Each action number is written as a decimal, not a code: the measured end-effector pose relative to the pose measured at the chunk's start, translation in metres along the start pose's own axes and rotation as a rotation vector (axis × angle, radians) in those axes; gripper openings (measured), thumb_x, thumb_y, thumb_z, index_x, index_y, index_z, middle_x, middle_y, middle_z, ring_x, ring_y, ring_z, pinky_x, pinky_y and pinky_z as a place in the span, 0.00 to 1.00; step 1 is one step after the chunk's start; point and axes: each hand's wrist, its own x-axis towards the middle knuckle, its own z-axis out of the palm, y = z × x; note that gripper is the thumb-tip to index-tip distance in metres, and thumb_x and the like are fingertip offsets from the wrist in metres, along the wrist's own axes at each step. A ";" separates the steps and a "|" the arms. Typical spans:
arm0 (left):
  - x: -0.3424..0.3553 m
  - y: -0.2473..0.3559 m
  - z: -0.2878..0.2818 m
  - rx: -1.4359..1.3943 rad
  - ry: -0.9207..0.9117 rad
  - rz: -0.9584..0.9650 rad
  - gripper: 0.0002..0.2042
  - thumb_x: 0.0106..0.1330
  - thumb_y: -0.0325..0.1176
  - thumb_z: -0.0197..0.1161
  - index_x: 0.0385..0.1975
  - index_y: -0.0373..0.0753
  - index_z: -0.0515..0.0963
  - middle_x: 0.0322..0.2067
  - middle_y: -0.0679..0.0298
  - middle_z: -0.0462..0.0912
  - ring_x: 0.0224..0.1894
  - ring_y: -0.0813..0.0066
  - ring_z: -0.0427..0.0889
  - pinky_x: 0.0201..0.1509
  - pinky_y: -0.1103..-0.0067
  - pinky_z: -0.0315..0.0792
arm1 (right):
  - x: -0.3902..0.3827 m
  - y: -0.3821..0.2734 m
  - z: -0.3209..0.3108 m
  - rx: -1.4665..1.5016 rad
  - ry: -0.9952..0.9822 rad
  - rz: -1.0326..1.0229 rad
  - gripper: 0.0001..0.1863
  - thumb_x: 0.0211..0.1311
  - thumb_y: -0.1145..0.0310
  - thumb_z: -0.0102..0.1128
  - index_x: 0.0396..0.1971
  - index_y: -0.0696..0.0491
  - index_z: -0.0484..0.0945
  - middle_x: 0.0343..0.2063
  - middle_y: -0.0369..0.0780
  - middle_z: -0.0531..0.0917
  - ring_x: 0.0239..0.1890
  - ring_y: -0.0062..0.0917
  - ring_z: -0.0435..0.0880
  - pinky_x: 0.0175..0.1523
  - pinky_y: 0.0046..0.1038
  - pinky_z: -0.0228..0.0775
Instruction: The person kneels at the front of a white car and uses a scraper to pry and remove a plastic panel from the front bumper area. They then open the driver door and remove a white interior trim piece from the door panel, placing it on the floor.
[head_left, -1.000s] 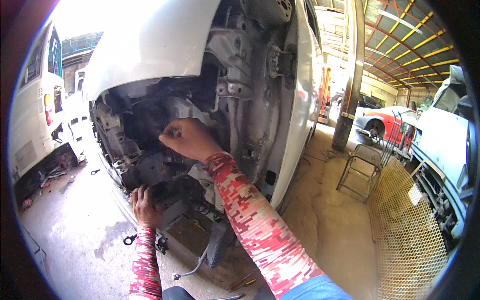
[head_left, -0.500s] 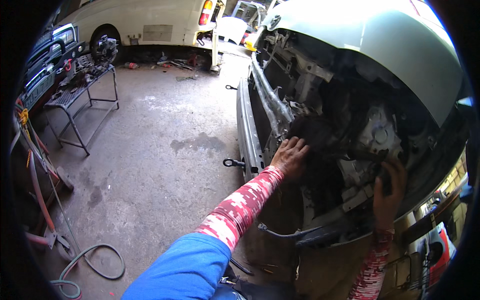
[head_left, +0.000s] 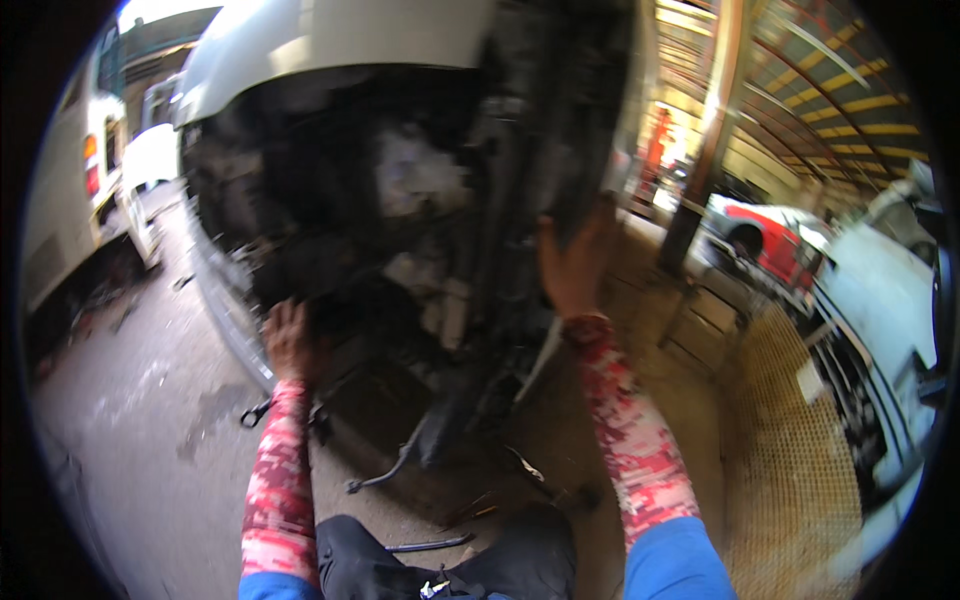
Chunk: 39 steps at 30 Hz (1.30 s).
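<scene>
A white vehicle with its front stripped fills the middle, showing a dark, exposed cavity of metal parts and a pale metal piece. My left hand lies at the cavity's lower left on a dark part beside the metal bumper bar, fingers apart. My right hand is raised at the cavity's right side, thumb and fingers apart, with nothing visible in it; motion blur hides whether it touches the metal. A loose cable hangs below.
A white van stands left. At right are a pillar, a red-and-white car, a metal chair frame, an upright-looking mesh sheet and a pale blue vehicle body. A bar lies on the floor by my legs.
My view turned left, then swung back. My right hand has moved from mid-cavity to its right side, its curled fingers now spread. My left hand stays at the lower left.
</scene>
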 end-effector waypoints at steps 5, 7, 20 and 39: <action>0.003 0.009 -0.006 -0.001 0.070 0.035 0.21 0.55 0.35 0.61 0.50 0.40 0.77 0.53 0.53 0.77 0.60 0.50 0.72 0.65 0.57 0.64 | -0.006 0.023 0.001 0.067 -0.014 -0.028 0.45 0.64 0.61 0.62 0.74 0.61 0.49 0.72 0.57 0.56 0.74 0.54 0.55 0.75 0.50 0.48; 0.003 0.009 -0.007 -0.007 0.077 0.035 0.20 0.55 0.35 0.60 0.50 0.40 0.76 0.53 0.53 0.77 0.60 0.50 0.72 0.65 0.57 0.64 | -0.005 0.032 0.001 0.134 -0.036 0.019 0.45 0.64 0.66 0.61 0.75 0.60 0.47 0.72 0.58 0.56 0.73 0.55 0.55 0.75 0.50 0.49; 0.001 0.000 0.000 0.037 0.082 0.058 0.21 0.56 0.31 0.59 0.52 0.38 0.76 0.55 0.52 0.76 0.61 0.49 0.71 0.66 0.58 0.64 | 0.002 0.065 -0.001 0.196 -0.500 0.291 0.58 0.54 0.75 0.58 0.76 0.57 0.26 0.75 0.61 0.39 0.79 0.54 0.33 0.80 0.47 0.34; 0.002 0.001 0.002 0.084 0.048 0.043 0.21 0.59 0.35 0.61 0.53 0.38 0.75 0.57 0.52 0.76 0.63 0.50 0.70 0.69 0.58 0.62 | 0.001 0.062 0.001 0.379 -0.449 0.361 0.58 0.51 0.77 0.57 0.76 0.61 0.27 0.74 0.67 0.37 0.79 0.56 0.28 0.79 0.46 0.19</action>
